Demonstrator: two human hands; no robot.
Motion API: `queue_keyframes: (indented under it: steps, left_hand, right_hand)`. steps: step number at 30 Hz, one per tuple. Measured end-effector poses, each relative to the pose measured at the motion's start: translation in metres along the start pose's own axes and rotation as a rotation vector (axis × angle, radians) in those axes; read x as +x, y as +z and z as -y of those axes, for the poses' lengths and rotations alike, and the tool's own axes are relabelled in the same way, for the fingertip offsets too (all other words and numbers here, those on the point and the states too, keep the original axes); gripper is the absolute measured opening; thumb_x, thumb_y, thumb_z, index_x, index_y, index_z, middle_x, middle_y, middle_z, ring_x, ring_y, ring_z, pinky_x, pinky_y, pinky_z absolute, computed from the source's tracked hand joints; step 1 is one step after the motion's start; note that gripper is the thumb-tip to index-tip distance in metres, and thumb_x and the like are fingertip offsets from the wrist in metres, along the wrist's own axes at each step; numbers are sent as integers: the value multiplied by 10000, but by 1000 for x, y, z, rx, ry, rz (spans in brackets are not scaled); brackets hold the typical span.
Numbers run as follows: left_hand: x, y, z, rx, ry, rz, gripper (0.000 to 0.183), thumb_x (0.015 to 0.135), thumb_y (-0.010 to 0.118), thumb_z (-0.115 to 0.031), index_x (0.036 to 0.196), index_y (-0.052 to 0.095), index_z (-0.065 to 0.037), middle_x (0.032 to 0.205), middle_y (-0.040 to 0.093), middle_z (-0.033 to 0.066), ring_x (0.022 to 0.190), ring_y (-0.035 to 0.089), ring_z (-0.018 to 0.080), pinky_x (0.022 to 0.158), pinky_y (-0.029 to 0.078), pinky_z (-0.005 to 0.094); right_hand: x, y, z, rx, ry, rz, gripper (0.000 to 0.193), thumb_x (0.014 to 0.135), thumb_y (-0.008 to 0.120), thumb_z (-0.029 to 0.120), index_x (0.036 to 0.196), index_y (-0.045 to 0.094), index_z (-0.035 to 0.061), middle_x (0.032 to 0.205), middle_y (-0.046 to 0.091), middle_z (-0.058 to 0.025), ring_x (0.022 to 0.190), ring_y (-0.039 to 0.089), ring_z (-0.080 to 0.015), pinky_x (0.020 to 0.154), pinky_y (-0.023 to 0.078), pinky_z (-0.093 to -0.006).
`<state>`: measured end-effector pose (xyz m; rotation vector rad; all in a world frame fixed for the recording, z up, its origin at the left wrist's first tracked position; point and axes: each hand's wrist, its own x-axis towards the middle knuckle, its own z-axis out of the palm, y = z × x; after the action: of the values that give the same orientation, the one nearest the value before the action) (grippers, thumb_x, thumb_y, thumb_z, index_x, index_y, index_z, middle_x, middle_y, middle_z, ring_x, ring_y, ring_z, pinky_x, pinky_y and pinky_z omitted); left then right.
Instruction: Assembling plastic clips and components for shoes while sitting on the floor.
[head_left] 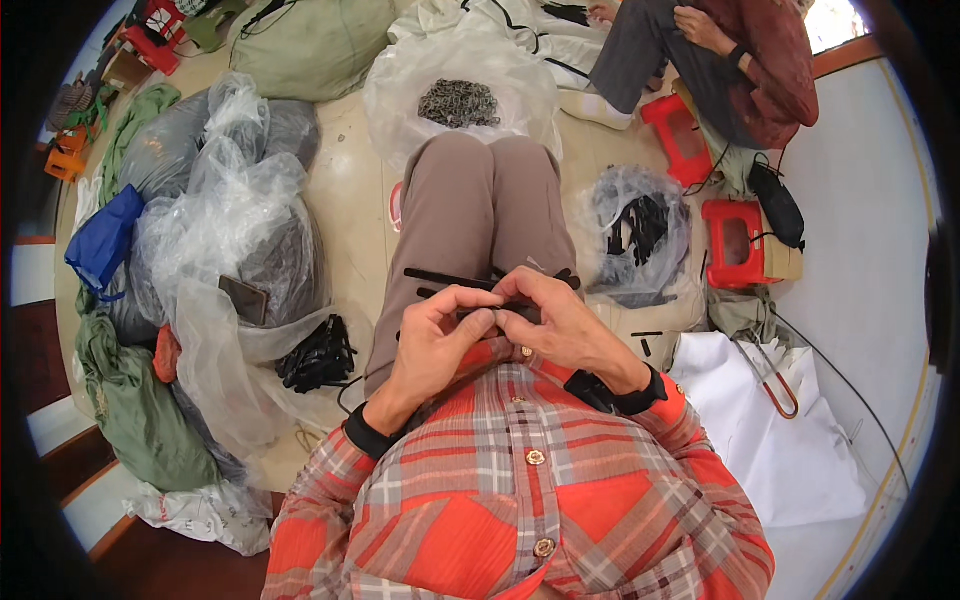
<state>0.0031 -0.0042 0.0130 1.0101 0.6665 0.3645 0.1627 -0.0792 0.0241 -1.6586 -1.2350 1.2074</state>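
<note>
From the head camera I look straight down on my lap, and I take my knees (487, 200) as the marker for everything else. Just below them, over the thighs, my left hand (437, 340) and right hand (562, 325) meet, both pinching a small black strip (497, 312) between fingertips and thumbs; each hand is closed on that piece, and the two hands touch. A second, longer black strip (450, 278) lies across my thighs just above the hands, nearer the knees. Beyond the knees, a clear plastic sheet (460, 70) carries a heap of dark metal parts (458, 102). To the right of the knees sits an open clear bag of black strips (640, 235), and past it two red stools (735, 242). To the left of the knees I see bulging plastic sacks (235, 200), with a black bundle (318, 355) on the floor beside them. Another person (740, 60) sits beyond the knees, to the right.
</note>
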Motion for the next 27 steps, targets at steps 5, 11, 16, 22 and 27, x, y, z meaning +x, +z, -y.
queue_keyframes:
  steps: [5,11,16,22,27]
  left_hand:
    - [2,-4,11,-105,-9,-17,170,867,563,-56,1008,588,35,854,623,43,776,577,80,720,487,229]
    - [2,-8,12,-164,-78,-1,156,857,552,-15,1004,571,35,908,601,78,784,577,124,744,519,286]
    - [1,-8,11,-166,-92,15,164,855,564,-28,1004,570,40,910,602,80,781,582,127,739,519,282]
    - [-2,-8,10,-115,-88,14,154,856,566,-30,996,572,35,906,601,75,777,581,122,734,516,277]
    - [-5,-5,13,25,0,3,148,863,545,-17,990,608,27,875,638,76,774,577,82,692,493,225]
  right_hand:
    - [-3,2,-1,163,162,32,224,810,559,85,992,525,-43,949,583,-123,842,572,-171,733,459,-291]
    - [-5,-8,-10,330,129,114,231,853,540,70,1054,529,-42,956,595,-92,880,568,-134,763,463,-259]
    - [-6,-7,-2,264,127,98,232,839,573,90,1032,543,-36,901,610,-90,846,578,-135,743,471,-266]
    - [-7,-5,4,280,202,96,208,819,582,82,986,544,-36,851,610,-84,784,579,-125,690,472,-260]
    - [-10,8,-6,343,196,48,174,807,571,72,934,534,-41,823,593,-67,767,571,-110,648,469,-254]
